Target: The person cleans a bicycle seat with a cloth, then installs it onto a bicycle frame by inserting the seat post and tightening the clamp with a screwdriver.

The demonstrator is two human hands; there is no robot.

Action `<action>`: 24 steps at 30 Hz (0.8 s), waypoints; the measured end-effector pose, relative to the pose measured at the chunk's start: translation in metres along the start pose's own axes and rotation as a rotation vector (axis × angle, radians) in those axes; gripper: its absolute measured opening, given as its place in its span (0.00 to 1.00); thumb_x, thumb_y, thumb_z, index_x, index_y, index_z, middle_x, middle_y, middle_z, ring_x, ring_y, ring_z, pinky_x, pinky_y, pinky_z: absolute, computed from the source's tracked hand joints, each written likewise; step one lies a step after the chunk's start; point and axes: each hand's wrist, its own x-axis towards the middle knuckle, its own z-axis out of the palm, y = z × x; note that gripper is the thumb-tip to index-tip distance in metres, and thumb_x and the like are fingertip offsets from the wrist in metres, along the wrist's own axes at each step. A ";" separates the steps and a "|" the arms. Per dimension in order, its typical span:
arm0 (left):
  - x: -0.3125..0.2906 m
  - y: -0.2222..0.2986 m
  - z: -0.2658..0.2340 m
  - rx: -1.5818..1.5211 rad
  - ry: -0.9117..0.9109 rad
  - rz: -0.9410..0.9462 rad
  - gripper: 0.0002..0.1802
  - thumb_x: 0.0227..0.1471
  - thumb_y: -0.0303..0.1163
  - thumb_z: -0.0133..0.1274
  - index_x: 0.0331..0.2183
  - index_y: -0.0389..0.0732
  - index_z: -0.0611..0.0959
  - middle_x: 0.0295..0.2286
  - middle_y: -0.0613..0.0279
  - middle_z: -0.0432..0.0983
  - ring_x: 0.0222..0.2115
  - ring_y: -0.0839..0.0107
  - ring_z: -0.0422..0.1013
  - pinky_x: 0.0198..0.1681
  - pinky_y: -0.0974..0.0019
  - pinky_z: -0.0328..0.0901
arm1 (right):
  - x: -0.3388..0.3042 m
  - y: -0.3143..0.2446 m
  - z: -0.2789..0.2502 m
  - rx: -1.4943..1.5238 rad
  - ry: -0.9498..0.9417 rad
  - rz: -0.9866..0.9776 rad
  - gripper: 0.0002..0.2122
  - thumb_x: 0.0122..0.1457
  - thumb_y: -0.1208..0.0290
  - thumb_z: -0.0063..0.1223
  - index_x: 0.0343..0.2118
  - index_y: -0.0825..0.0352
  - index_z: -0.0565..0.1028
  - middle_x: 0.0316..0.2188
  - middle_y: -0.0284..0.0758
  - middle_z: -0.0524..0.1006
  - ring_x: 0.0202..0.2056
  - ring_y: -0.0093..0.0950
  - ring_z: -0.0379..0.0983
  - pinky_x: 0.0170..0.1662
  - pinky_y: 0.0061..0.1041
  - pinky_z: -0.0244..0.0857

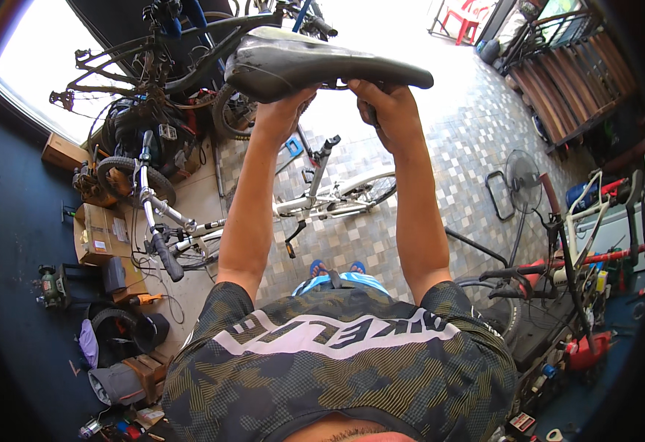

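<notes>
Both arms are stretched out, raising a black bicycle saddle. Its wide end is toward the left and its narrow nose toward the right. Under the wide part, my left hand grips the saddle, its fingers mostly hidden beneath. My right hand is closed on the underside near the nose, thumb against the rails. Below, a white bicycle stands on the tiled floor, its seat post pointing up between my forearms with a dark clamp at the top.
Dark bike frames hang at upper left. Cardboard boxes line the dark left wall. On the right are a standing fan, a wooden slatted rack and a cluttered workbench. A red chair stands far off.
</notes>
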 end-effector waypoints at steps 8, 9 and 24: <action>-0.004 -0.002 -0.004 -0.014 -0.071 0.019 0.16 0.52 0.17 0.62 0.43 0.38 0.81 0.37 0.62 0.80 0.35 0.73 0.76 0.37 0.70 0.72 | -0.001 0.015 0.008 -0.041 -0.020 -0.043 0.12 0.53 0.71 0.68 0.39 0.68 0.79 0.23 0.27 0.74 0.17 0.12 0.59 0.17 0.16 0.48; -0.005 -0.002 -0.004 0.030 -0.070 0.034 0.15 0.51 0.19 0.63 0.43 0.37 0.82 0.36 0.63 0.79 0.34 0.75 0.75 0.37 0.71 0.70 | 0.000 0.019 0.005 0.013 -0.039 -0.021 0.12 0.53 0.71 0.68 0.38 0.68 0.79 0.22 0.27 0.74 0.16 0.12 0.59 0.17 0.16 0.48; -0.022 -0.039 -0.008 0.054 -0.009 0.019 0.20 0.48 0.22 0.68 0.44 0.36 0.82 0.37 0.64 0.81 0.39 0.74 0.75 0.46 0.68 0.70 | 0.010 0.063 -0.007 0.256 -0.057 0.188 0.07 0.57 0.72 0.61 0.34 0.70 0.79 0.25 0.39 0.81 0.14 0.15 0.64 0.16 0.16 0.51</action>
